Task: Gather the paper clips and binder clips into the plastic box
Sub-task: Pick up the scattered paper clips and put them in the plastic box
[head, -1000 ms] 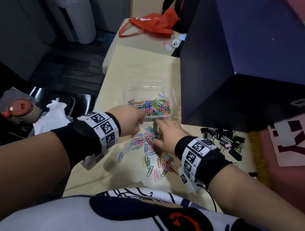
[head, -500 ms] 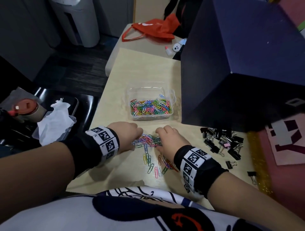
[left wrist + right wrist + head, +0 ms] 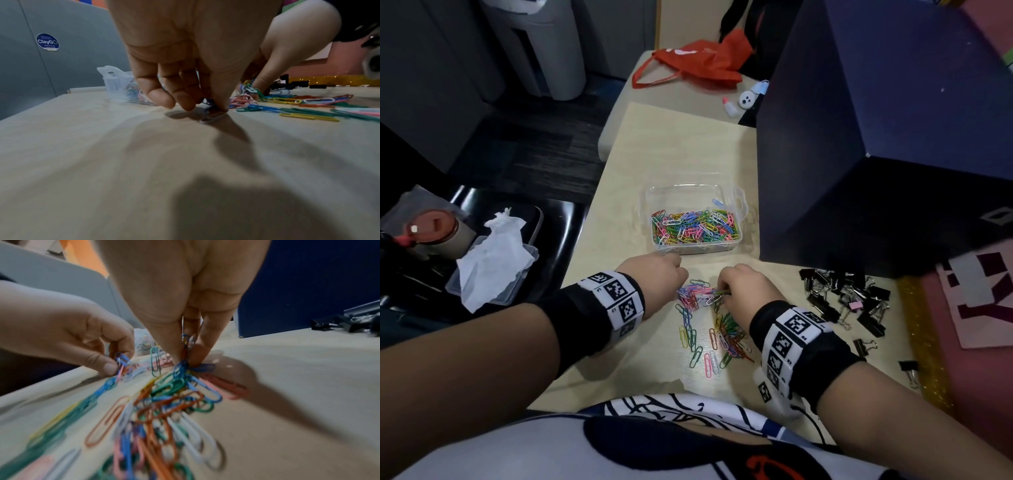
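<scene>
Coloured paper clips [image 3: 709,325] lie scattered on the pale table in front of me. A clear plastic box [image 3: 693,216] behind them holds many more clips. My left hand [image 3: 657,277] pinches a few clips [image 3: 211,108] between thumb and fingers, low on the table. My right hand [image 3: 743,291] pinches a bunch of clips [image 3: 185,369] that trails down to the pile [image 3: 160,410]. The two hands sit close together just in front of the box. Black binder clips [image 3: 849,301] lie in a heap to the right.
A large dark blue box [image 3: 876,144] stands right of the plastic box. An orange bag [image 3: 695,65] lies on a far stool. Left of the table a black chair [image 3: 558,222] holds a tissue in a lid [image 3: 493,253] and a cup [image 3: 431,233].
Both hands have pulled back from the box to the loose clips and closed their fingers on bunches of them, raking the pile together. The head view has shifted slightly.
</scene>
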### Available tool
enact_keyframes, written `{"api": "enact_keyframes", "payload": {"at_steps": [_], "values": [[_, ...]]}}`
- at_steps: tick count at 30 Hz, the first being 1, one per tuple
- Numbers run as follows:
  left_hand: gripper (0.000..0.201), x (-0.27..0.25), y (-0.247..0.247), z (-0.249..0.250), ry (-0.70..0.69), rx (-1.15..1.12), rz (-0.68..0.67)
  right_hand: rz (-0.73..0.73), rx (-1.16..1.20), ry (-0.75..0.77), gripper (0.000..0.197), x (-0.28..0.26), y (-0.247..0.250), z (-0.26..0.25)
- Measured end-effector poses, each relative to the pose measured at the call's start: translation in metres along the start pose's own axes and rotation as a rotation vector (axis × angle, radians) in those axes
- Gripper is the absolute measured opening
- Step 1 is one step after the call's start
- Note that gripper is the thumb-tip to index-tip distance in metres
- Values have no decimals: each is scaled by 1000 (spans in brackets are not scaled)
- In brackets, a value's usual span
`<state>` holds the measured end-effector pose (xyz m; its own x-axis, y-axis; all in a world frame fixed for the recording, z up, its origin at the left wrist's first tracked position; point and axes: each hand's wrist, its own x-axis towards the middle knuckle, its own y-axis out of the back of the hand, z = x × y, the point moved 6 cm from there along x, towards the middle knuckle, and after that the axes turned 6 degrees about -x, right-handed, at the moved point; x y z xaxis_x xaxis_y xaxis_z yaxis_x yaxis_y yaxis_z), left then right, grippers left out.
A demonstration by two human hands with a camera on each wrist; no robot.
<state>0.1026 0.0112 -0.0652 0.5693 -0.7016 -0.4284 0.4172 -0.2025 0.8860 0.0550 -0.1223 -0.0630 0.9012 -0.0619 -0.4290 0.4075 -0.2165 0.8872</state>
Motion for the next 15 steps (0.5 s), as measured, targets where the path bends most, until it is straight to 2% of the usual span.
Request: {"api": "enact_keyframes", "payload": {"at_steps": [4,8,12,15], "values": [[24,1,5,-1,-29,-13,-2,80,76,-32,18,6,22,4],[20,1,33,-4,-61,-114,133,241,174,-26,10,15,54,2],[19,8,66,-20,-3,-238,285,337,282,-38,19,31,77,-4],[26,17,74,-36,76,-296,331,293,345,-38,36,40,79,-9]]}}
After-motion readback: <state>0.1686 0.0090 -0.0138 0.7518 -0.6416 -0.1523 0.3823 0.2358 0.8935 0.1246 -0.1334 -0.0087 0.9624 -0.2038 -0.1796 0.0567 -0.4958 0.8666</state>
